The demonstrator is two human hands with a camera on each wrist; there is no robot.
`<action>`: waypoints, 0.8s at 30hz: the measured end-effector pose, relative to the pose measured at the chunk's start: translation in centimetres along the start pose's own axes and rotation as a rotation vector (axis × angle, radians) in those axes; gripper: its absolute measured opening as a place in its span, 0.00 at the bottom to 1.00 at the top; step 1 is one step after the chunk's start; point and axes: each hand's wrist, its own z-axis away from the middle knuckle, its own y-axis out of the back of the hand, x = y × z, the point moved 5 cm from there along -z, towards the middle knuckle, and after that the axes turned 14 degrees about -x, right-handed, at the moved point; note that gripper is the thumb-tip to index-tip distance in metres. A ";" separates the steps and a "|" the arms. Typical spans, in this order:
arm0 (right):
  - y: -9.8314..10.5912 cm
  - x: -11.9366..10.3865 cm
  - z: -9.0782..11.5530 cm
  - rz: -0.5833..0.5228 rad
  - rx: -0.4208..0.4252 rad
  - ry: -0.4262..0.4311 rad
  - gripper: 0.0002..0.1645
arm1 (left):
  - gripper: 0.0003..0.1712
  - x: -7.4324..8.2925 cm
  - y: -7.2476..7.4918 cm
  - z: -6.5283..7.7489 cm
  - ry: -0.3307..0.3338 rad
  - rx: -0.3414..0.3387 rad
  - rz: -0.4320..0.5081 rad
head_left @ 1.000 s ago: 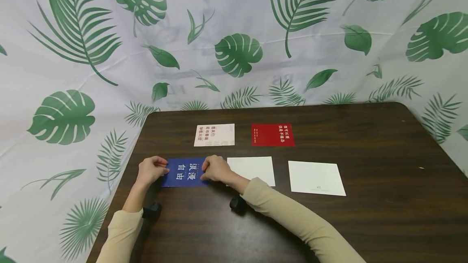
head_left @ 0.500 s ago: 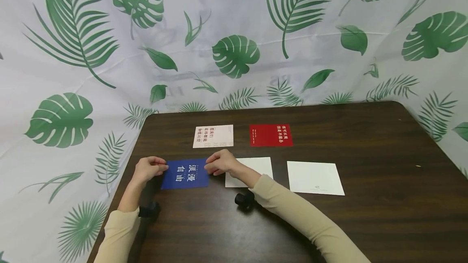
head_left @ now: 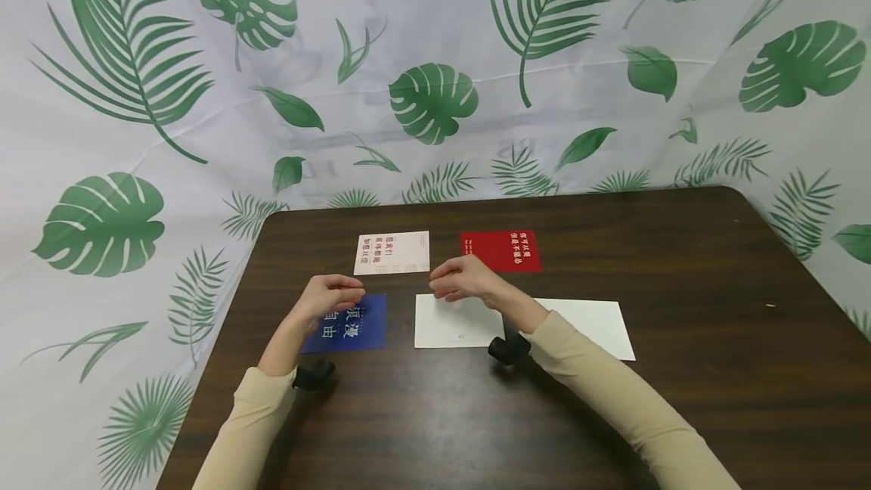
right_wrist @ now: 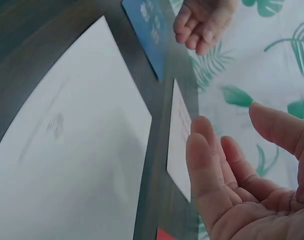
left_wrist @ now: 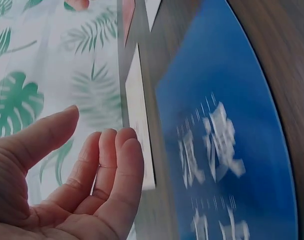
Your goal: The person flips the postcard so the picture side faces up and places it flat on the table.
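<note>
My left hand (head_left: 325, 299) hovers above the blue card (head_left: 367, 327), which lies flat with white characters facing up. In the left wrist view its thumb and fingers (left_wrist: 124, 175) are apart, loosely bent, with nothing between them. Over the far edge of the nearer white card (head_left: 449, 327) hangs my right hand (head_left: 466, 280), its thumb and fingers (right_wrist: 206, 175) also apart and holding nothing. A second white card (head_left: 599, 324) lies to the right, partly covered by the right forearm.
Behind these lie a cream card (head_left: 391, 252) with reddish characters and a red card (head_left: 510, 248). All rest on the dark wooden table (head_left: 714, 399). A white cloth (head_left: 367, 127) with green leaves hangs behind it.
Both hands have come off the blue card and moved right. The left hand now covers part of that card; the right is over the nearer white card. The blue card stays flat on the table.
</note>
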 end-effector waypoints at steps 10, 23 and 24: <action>2.8 1.4 2.1 0.012 0.062 -0.004 0.20 | 0.19 0.7 -3.4 -3.0 -0.016 -0.084 0.015; 5.0 3.2 4.1 0.075 0.137 -0.054 0.24 | 0.20 1.3 -6.3 -4.9 -0.006 -0.128 0.003; 5.2 3.4 4.2 0.086 0.142 -0.058 0.24 | 0.20 1.3 -6.5 -5.0 -0.003 -0.128 -0.002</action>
